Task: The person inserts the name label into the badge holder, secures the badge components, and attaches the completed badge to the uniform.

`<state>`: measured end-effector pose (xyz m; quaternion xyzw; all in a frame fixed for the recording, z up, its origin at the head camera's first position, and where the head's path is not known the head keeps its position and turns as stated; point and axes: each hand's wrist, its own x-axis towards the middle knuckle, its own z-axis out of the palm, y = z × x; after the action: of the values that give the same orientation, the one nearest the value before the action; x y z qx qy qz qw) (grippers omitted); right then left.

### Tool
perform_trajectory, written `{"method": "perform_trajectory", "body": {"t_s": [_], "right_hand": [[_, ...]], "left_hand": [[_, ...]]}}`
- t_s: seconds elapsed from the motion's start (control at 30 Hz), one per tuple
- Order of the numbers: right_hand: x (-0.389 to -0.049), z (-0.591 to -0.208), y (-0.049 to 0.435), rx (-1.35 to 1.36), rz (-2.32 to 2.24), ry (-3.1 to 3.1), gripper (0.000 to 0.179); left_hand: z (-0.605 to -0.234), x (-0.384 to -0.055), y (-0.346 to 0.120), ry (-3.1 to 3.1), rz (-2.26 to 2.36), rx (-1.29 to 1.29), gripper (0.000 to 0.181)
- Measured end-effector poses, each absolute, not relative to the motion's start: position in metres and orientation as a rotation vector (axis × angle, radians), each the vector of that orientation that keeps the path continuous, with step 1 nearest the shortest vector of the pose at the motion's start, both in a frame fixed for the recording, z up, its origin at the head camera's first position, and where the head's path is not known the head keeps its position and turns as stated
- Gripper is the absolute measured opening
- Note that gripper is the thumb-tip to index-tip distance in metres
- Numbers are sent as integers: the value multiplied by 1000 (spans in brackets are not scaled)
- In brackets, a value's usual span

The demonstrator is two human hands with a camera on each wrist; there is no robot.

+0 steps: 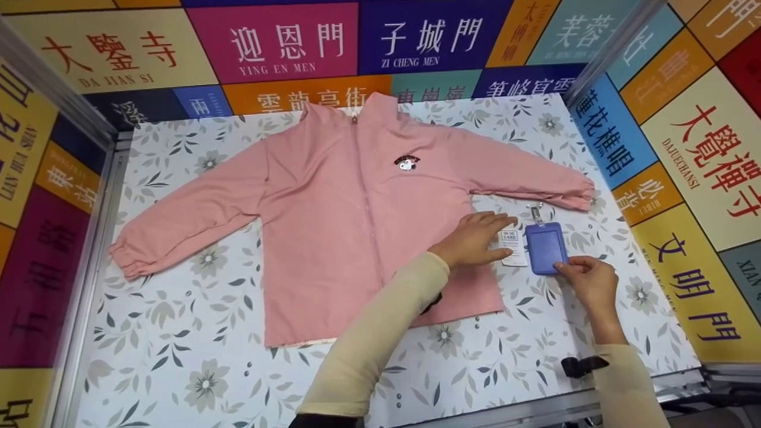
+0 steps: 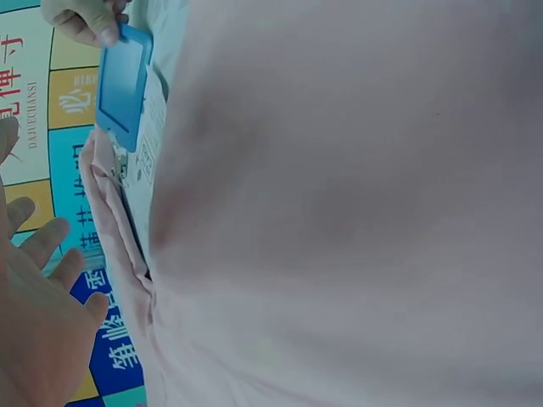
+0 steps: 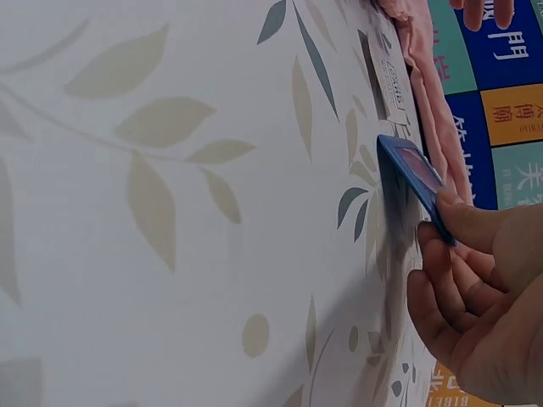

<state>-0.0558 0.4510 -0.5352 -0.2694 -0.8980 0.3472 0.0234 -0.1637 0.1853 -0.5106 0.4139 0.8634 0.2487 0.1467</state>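
Observation:
My right hand (image 1: 591, 282) pinches the lower right corner of a blue badge holder (image 1: 544, 246) between thumb and fingers. In the right wrist view the badge holder (image 3: 416, 174) is tilted, its near edge raised off the tabletop. A metal clip (image 1: 536, 213) sits at its top end. My left hand (image 1: 475, 238) is spread flat over the side of a pink zip jacket (image 1: 321, 238), holding nothing. Its fingertips reach toward a white printed card (image 1: 512, 246), which lies just left of the badge holder and is partly covered by them.
The jacket lies spread out, both sleeves extended, on a tabletop with a leaf-and-flower print (image 1: 208, 380). A small badge (image 1: 407, 162) is on its chest. Panels with coloured lettering (image 1: 285, 44) stand behind and at both sides, with metal rails (image 1: 110, 196) along the edges.

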Motion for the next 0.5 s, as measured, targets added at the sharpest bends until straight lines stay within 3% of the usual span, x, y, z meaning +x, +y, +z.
{"method": "perform_trajectory", "body": {"t_s": [0.5], "right_hand": [[-56,-525,442,-900,1356,-2446,25]], "left_hand": [[-506,-170,180,2494,883,1120,61]]}}
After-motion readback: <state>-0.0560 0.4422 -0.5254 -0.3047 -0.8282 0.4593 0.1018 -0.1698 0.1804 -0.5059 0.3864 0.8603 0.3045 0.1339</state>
